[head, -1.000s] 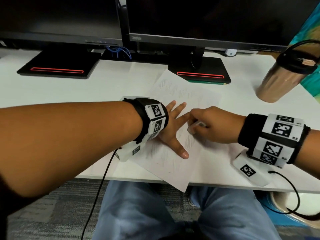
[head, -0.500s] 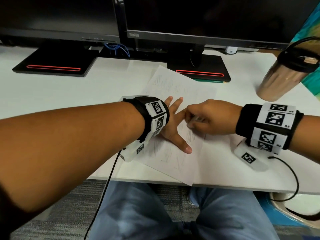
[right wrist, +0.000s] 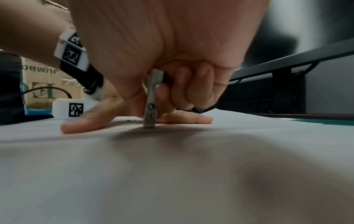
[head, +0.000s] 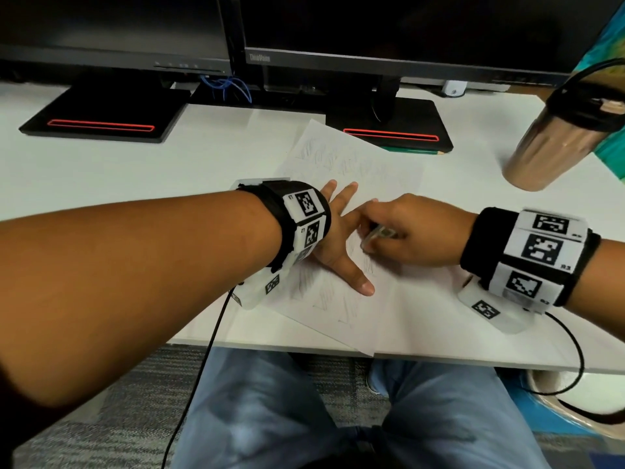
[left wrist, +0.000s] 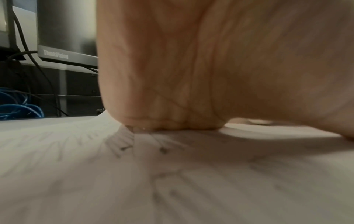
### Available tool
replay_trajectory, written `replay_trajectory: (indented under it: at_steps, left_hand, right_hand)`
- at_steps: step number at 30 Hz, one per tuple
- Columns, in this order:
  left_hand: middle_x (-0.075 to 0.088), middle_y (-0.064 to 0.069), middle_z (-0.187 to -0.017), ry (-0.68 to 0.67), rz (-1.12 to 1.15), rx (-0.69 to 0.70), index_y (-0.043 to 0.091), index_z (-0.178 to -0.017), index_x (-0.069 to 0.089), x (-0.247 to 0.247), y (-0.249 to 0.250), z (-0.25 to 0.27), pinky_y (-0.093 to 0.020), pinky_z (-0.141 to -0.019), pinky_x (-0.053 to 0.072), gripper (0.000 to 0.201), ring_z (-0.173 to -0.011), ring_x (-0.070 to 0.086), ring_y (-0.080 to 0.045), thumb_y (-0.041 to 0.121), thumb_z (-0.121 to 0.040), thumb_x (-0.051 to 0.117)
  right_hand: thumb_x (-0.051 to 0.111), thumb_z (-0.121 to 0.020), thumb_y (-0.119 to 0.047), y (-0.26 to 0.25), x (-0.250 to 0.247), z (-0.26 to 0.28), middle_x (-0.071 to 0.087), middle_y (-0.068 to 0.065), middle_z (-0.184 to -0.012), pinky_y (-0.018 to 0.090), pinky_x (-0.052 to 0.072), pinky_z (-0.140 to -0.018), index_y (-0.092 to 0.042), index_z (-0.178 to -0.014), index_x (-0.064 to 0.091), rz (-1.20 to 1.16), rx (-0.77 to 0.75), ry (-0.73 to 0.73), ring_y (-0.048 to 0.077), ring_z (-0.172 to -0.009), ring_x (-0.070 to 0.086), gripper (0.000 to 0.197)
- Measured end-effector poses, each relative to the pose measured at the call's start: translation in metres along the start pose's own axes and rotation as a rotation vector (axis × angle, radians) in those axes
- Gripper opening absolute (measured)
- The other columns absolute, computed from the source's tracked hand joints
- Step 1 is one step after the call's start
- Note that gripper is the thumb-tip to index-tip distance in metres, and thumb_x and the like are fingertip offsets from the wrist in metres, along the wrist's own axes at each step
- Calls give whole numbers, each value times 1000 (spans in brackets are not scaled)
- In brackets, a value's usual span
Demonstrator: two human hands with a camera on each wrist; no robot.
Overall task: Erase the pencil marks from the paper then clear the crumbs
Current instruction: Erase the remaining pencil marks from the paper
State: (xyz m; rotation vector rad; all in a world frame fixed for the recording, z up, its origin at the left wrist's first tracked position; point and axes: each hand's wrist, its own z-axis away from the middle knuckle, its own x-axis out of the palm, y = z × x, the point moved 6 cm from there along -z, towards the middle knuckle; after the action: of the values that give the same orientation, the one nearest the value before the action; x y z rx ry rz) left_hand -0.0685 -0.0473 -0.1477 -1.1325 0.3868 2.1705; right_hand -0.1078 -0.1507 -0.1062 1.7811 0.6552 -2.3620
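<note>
Left hand (head: 338, 245) spread wide, flat, pressing paper (head: 355, 170) onto white desk (head: 135, 177) | Right hand (head: 406, 231) pinching eraser (right wrist: 152, 100) upright, lower end touching paper beside left thumb | Pencil marks (head: 324, 296) visible across sheet | Copper tumbler (head: 554, 143) far right

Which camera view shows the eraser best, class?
The right wrist view: the eraser stands on end, its tip on the paper, pinched by the right hand. The head view shows only a sliver under the fingers. The left wrist view shows none of it.
</note>
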Motion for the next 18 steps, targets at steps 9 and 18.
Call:
replay_trajectory:
  at_steps: [9,18]
  left_hand:
    - [-43,-2,-155,7,9,3,39,-147,-32,1,-1,0,-64,-118,-5,143,-144,-34,-33,97,-50,55]
    - [-41,-3,-155,10,12,-1,38,-148,-30,-1,0,2,-63,-118,-6,141,-145,-33,-33,96,-52,55]
  right_hand:
    - [61,-89,-30,9,-3,-2,68,-8,-89,35,53,-76,-29,-88,57,-112,58,28,12,-81,62,4]
    - [62,-89,-29,9,-4,-2,68,-10,-88,36,53,-76,-27,-89,58,-132,61,50,10,-80,62,5]
